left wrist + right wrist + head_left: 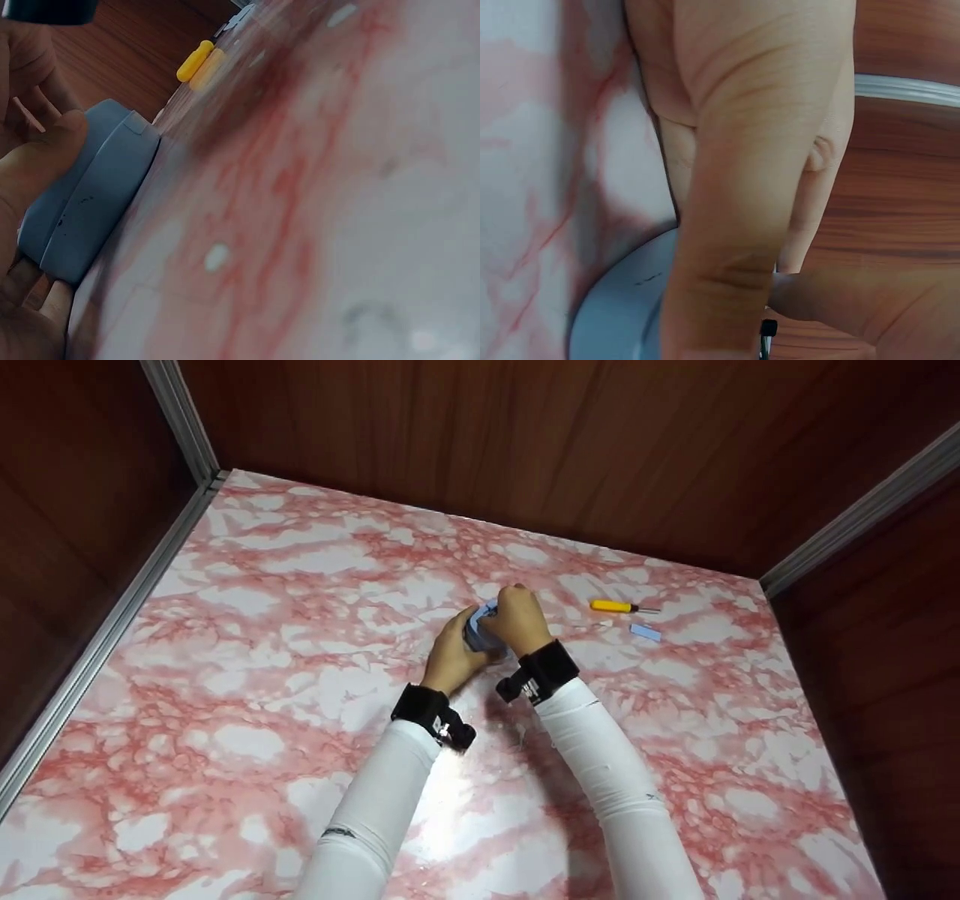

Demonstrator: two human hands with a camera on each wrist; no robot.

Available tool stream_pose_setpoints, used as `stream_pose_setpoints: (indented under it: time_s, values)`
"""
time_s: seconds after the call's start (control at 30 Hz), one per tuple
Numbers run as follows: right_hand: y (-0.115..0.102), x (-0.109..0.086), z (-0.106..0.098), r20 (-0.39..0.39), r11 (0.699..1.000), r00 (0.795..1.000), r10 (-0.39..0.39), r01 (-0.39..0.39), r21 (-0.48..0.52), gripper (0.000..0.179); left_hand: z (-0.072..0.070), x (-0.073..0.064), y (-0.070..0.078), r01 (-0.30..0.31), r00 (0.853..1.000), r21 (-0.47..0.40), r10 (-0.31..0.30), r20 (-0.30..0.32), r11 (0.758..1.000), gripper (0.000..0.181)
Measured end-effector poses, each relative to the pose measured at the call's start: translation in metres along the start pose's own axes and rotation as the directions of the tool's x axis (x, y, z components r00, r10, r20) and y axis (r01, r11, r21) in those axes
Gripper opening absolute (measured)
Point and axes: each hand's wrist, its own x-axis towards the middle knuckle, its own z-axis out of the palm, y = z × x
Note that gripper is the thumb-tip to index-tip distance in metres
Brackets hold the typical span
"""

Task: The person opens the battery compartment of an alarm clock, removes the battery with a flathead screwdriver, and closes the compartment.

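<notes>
Head view: two hands meet near the middle of the pink-and-white marbled table top point(247, 607), both on one pale blue plastic device point(477, 634). Left hand point(450, 658) wraps the device from the left, fingers curled round its side; right hand point(517, 620) sits over the top and right of it, fingers bent down onto it. Device rests on the table between the two palms, mostly hidden by them. Both arms in white sleeves, one black wrist strap on each. To the right of the hands, apart from them: one yellow-handled screwdriver point(621, 607) lying flat, and just beside it, nearer the camera, one small pale blue flat piece point(645, 632). Dark wood panels wall the table on three sides, with grey metal strips at the two far corners. Left wrist view: thumb pressed on the device's rounded edge point(90, 202), fingers under its lower end; a seam runs along the blue casing; yellow handle point(195, 61) blurred in the distance. Right wrist view: fingers point(735, 187) curled close together, the blue body point(622, 307) below them on the table.
</notes>
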Motion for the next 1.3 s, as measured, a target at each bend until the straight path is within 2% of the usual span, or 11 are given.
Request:
stream_pose_setpoints:
  time_s: [0.33, 0.53, 0.83, 1.13, 1.3]
  values:
    - [-0.0045, 0.0020, -0.0007, 0.013, 0.997, 1.000, -0.026, 0.027, -0.078, 0.026, -0.0010, -0.0004, -0.0007, -0.023, 1.000, -0.009, 0.023, -0.001, 1.000, 0.091]
    - [-0.0066, 0.0021, -0.0010, 0.016, 0.996, 0.999, -0.033, 0.035, -0.086, 0.029, -0.0007, -0.0003, -0.0022, -0.023, 1.000, -0.001, 0.023, -0.013, 1.000, 0.088]
    - [-0.0056, 0.0039, 0.0002, 0.007, 0.997, 1.000, -0.005, 0.005, -0.073, 0.027, 0.0001, -0.0002, 0.0005, -0.007, 1.000, 0.004, 0.007, -0.009, 1.000, 0.086]
    - [-0.0082, 0.0031, -0.0026, 0.018, 0.998, 1.000, 0.002, -0.001, -0.059, 0.020, 0.0011, 0.0009, 0.0002, -0.054, 0.998, -0.002, 0.054, -0.017, 0.999, 0.078]
    - [-0.0094, 0.0027, -0.0051, 0.023, 0.999, 1.000, 0.005, -0.004, -0.042, 0.021, -0.0002, 0.0017, 0.0019, -0.012, 1.000, 0.015, 0.013, -0.003, 1.000, 0.082]
